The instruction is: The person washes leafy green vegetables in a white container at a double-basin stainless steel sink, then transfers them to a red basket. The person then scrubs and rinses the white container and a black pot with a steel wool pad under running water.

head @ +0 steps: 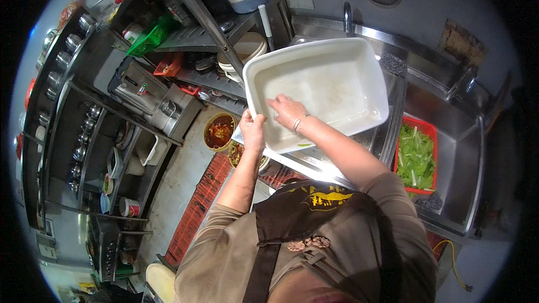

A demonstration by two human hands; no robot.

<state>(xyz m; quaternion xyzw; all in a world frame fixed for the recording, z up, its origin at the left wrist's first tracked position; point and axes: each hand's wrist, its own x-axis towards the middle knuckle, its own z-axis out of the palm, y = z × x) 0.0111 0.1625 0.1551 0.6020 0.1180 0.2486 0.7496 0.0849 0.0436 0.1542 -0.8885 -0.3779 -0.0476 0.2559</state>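
Observation:
A large white plastic tub (337,80) is tilted over the steel sink, its inside facing me. My left hand (252,130) grips the tub's near left rim, thumb up on the edge. Inside the tub, my right hand (288,111) lies with spread fingers against or just above the inner surface; a bracelet circles that wrist. A small green leaf scrap (304,145) sticks near the tub's lower rim. In the right-hand sink basin, a red plastic basket (433,134) holds leafy greens (414,158).
Behind the tub stands a faucet (347,17); a second faucet (461,84) is at the right basin. Dark scouring pads (393,65) lie on the sink edge. Buckets of food scraps (219,131) stand on the floor at left. Steel shelves (189,40) carry a white bucket (248,46) and baskets.

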